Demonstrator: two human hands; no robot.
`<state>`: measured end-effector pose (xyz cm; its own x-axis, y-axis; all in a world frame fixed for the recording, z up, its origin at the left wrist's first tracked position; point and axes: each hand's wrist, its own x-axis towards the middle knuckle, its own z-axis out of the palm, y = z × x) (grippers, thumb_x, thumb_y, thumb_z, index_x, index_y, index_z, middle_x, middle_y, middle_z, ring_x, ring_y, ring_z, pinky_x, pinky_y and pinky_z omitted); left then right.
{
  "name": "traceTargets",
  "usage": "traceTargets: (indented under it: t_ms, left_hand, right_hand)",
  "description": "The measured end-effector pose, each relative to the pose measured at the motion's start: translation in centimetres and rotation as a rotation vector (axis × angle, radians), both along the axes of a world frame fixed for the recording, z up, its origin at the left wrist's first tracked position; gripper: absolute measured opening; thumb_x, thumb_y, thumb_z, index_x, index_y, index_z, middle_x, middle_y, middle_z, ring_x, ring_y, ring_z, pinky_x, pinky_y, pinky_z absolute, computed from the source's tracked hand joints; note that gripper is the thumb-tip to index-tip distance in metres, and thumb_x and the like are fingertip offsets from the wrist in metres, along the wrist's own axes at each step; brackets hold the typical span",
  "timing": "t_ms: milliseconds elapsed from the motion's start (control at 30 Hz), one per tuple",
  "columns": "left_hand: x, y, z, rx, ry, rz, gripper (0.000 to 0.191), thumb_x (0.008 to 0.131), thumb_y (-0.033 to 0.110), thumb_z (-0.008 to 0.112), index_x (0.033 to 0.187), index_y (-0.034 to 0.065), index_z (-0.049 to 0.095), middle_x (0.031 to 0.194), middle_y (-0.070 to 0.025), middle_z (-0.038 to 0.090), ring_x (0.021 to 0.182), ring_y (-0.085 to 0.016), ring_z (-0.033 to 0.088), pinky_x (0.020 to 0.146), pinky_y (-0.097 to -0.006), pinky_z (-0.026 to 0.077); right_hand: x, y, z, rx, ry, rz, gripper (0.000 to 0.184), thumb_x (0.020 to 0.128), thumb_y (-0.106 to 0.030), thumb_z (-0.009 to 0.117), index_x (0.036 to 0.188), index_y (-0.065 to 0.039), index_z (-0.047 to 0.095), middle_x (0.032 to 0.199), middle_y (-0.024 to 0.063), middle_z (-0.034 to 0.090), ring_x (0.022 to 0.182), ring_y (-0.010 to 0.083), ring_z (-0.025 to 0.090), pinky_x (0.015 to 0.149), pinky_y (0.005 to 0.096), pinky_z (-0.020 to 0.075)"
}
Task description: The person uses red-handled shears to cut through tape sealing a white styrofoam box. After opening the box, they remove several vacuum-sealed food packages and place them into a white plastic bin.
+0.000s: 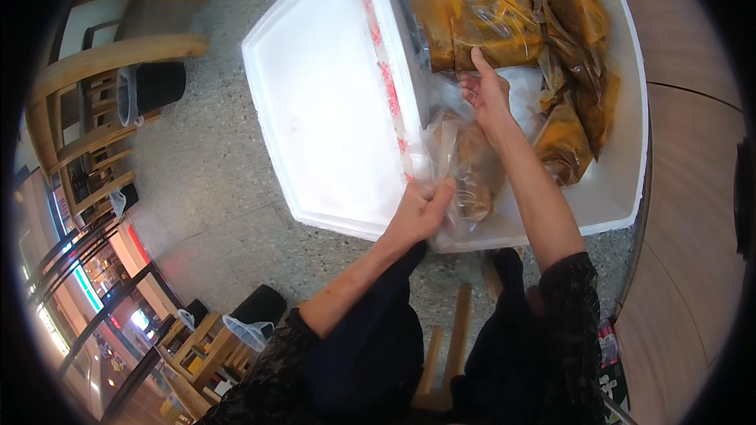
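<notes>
My left hand (422, 209) grips the edge of a clear plastic bag (434, 156) at the near left corner of a white foam box (626, 189). Beside that hand, a brown packet (472, 180) lies in or under the clear plastic; I cannot tell which. My right hand (487, 91) reaches into the box, thumb raised and apart from the half-curled fingers. Its thumb overlaps the near edge of a sealed pouch of orange-brown food (490, 29); contact is unclear. More such pouches (573, 53) are heaped along the box's far and right sides.
A white foam lid (325, 106), or another foam piece, adjoins the box on the left, with red-printed tape (387, 82) along its edge. A wood-toned curved surface (685, 189) borders the right. Wooden chairs (112, 65) and lined black bins (156, 88) stand on the speckled floor (218, 177).
</notes>
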<state>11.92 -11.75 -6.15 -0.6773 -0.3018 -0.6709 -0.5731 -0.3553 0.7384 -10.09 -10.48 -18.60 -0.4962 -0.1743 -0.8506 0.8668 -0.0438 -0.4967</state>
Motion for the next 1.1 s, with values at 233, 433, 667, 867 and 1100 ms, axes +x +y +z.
traceTargets:
  t_ms: [233, 433, 667, 867, 1100]
  left_hand:
    - [0.1, 0.1, -0.1, -0.029, -0.038, 0.012, 0.053, 0.105, 0.037, 0.057, 0.073, -0.0037, 0.063, 0.061, -0.0045, 0.06, 0.05, -0.014, 0.063, 0.046, -0.0296, 0.049]
    - [0.0, -0.4, 0.5, -0.048, -0.04, -0.059, 0.053, 0.105, 0.037, 0.057, 0.075, -0.0057, 0.065, 0.062, -0.0055, 0.062, 0.052, -0.014, 0.064, 0.046, -0.0305, 0.05]
    - [-0.2, 0.0, 0.7, -0.043, 0.024, 0.001, 0.049, 0.106, 0.032, 0.056, 0.074, -0.0032, 0.063, 0.061, -0.0024, 0.059, 0.05, -0.012, 0.06, 0.045, -0.0285, 0.051]
    - [-0.3, -0.1, 0.6, -0.018, 0.052, 0.013, 0.048, 0.106, 0.032, 0.056, 0.073, -0.0023, 0.062, 0.06, -0.0012, 0.057, 0.049, -0.011, 0.058, 0.044, -0.0281, 0.049]
    - [0.3, -0.1, -0.2, -0.02, 0.027, -0.017, 0.052, 0.106, 0.037, 0.055, 0.073, -0.003, 0.064, 0.058, -0.0036, 0.058, 0.049, -0.012, 0.06, 0.045, -0.0285, 0.046]
  right_hand:
    - [-0.5, 0.9, 0.9, -0.227, 0.01, -0.159, 0.021, 0.094, -0.023, 0.074, 0.091, -0.007, 0.06, 0.075, 0.0018, 0.058, 0.051, 0.0102, 0.041, 0.046, 0.0279, 0.0331]
    - [1.3, 7.1, 3.6, -0.212, 0.053, -0.315, 0.013, 0.092, -0.018, 0.068, 0.095, -0.011, 0.058, 0.081, 0.0026, 0.059, 0.056, 0.0139, 0.046, 0.049, 0.029, 0.0342]
    - [3.9, 12.4, 3.3, -0.185, -0.028, -0.425, 0.015, 0.095, -0.019, 0.062, 0.106, -0.011, 0.059, 0.087, 0.0028, 0.061, 0.069, 0.0179, 0.055, 0.057, 0.033, 0.0409]
    - [5.3, 13.5, 2.7, 0.161, 0.123, -0.124, 0.027, 0.092, -0.011, 0.066, 0.118, -0.003, 0.062, 0.103, 0.0056, 0.066, 0.093, 0.0159, 0.061, 0.077, 0.0306, 0.0477]
    - [5.2, 10.3, 6.6, 0.402, 1.389, 0.415, 0.028, 0.093, -0.006, 0.065, 0.12, 0.002, 0.065, 0.101, 0.0114, 0.071, 0.1, 0.0255, 0.067, 0.091, 0.0368, 0.0505]
